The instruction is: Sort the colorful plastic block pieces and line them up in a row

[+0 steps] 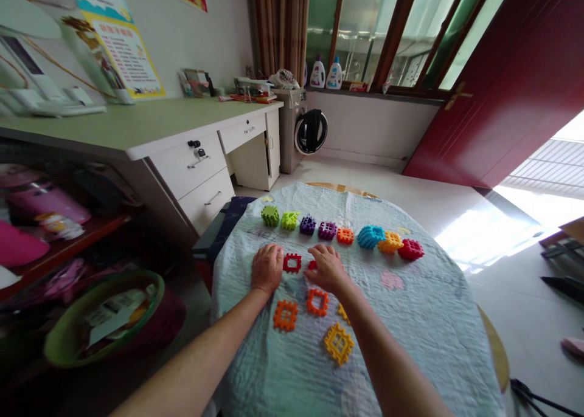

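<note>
My left hand (267, 266) rests knuckles-up on the pale blue quilted cloth (424, 320), fingers curled, touching the left side of a flat red grid piece (292, 262). My right hand (326, 267) lies fingers down over a second red piece (312, 264), mostly hiding it. Nearer me lie two orange grid pieces (285, 315) (317, 301), a yellow grid piece (339, 343) and another yellow piece (343, 312) partly under my forearm. Beyond my hands stands a row of assembled cubes: green (270, 216), lime (289, 220), purple (308, 225), violet (327, 230), orange (345, 235), blue (370, 236), orange-yellow (391, 242), red (410, 249).
The cloth covers a round table (495, 350). A desk with drawers (201, 161) stands to the left, a green basin (98, 320) on the floor beside it. A washing machine (303, 131) sits by the far wall, and a red door (511, 82) stands open on the right.
</note>
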A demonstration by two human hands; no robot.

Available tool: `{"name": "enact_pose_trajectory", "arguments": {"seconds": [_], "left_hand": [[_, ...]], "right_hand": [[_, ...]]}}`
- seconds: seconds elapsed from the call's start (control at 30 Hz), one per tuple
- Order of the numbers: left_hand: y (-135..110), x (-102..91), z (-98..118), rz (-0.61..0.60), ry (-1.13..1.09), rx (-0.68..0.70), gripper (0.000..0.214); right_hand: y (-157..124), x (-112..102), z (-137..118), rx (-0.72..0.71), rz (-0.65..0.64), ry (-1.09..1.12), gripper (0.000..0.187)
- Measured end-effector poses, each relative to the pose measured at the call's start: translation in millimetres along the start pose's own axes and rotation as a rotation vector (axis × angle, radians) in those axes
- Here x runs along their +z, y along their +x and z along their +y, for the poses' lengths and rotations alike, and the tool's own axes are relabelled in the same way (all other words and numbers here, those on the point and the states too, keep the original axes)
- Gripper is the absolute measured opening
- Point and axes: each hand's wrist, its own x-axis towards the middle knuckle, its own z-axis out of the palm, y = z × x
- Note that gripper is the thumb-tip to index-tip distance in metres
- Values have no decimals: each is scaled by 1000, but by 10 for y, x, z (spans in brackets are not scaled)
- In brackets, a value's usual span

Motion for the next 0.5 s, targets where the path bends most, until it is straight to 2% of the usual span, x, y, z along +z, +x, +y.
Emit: {"name": "enact_pose_trajectory", "arguments": {"seconds": [0.13, 0.23, 0.3, 0.43, 0.5], "left_hand": [[2, 10, -4, -4, 11, -5, 30], [1, 12, -7, -6, 22, -12, 31], [-1, 7, -7, -14, 23, -9, 31], [-5, -11, 0, -26, 10, -2, 32], [-6, -20, 9, -20, 7, -3, 31]], "right_hand": [[125, 94, -213, -116, -34, 14, 39], [186, 167, -298, -143, -37, 0, 28], [216, 172, -298, -110, -14, 12, 22], [288, 112, -214, 20, 26, 50, 36], [325, 91, -166, 62, 43, 48, 37]]}}
